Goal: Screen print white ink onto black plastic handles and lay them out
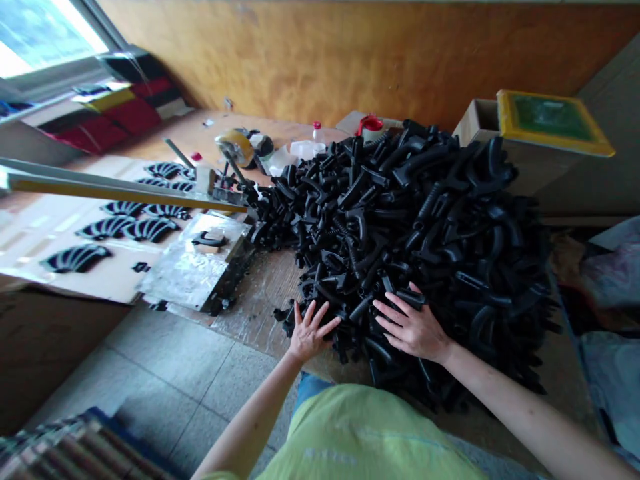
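A large heap of black curved plastic handle-like parts (370, 227) covers the table in front of me, with some coil-like pieces mixed in. My left hand (311, 332) rests on the heap's near left edge, its fingers spread. Further right, my right hand (413, 328) lies on the near side of the heap with fingers stretched apart. A black tubular part (413, 299) shows between its thumb and forefinger; whether it is gripped I cannot tell. One curved black part (210, 240) sits on a metal fixture plate (183, 260) left of the heap.
A long yellow-edged bar (130, 193) crosses above the fixture. Several fanned groups of black parts (77, 258) lie on cardboard (25, 250) at left. Behind are a tape roll (235, 147) and a red-capped bottle (318, 131). A cardboard box (480, 120) stands back right.
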Demonstrator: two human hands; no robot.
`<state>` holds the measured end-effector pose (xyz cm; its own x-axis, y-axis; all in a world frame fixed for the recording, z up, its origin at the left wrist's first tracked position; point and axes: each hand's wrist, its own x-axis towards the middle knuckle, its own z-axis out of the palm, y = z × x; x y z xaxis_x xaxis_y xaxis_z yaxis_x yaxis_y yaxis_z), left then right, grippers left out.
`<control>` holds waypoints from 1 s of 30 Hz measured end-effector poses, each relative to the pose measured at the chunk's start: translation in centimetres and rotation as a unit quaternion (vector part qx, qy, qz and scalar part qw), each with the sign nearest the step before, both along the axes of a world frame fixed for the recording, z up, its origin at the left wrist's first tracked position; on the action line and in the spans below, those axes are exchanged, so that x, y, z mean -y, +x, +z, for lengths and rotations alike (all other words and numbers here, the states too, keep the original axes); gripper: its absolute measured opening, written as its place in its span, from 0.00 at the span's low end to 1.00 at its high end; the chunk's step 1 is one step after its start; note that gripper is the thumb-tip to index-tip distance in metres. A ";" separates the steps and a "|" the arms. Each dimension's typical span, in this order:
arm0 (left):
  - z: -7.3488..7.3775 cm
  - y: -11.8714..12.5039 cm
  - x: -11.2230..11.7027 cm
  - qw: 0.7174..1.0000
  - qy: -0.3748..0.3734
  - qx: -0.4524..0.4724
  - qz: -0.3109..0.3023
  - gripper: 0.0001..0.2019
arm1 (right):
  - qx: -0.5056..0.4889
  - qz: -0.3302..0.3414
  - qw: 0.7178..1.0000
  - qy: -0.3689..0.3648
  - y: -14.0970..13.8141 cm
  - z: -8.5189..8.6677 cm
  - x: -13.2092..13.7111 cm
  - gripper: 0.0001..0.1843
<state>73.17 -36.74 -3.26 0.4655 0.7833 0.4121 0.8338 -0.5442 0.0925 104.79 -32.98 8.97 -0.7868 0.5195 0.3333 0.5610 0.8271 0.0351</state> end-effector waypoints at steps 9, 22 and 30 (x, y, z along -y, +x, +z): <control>0.6 -3.0 -4.4 1.000 -0.017 0.014 0.001 0.31 | 0.011 0.130 0.990 0.055 -4.5 2.2 -4.5 0.12; 0.3 -7.6 -9.8 0.997 -0.056 -0.023 -0.036 0.13 | -0.028 0.155 0.987 0.033 -9.3 4.1 -7.4 0.14; 0.9 -9.6 -10.8 0.997 -0.048 0.008 0.054 0.19 | 0.023 0.105 0.994 0.034 -17.7 5.4 -13.2 0.15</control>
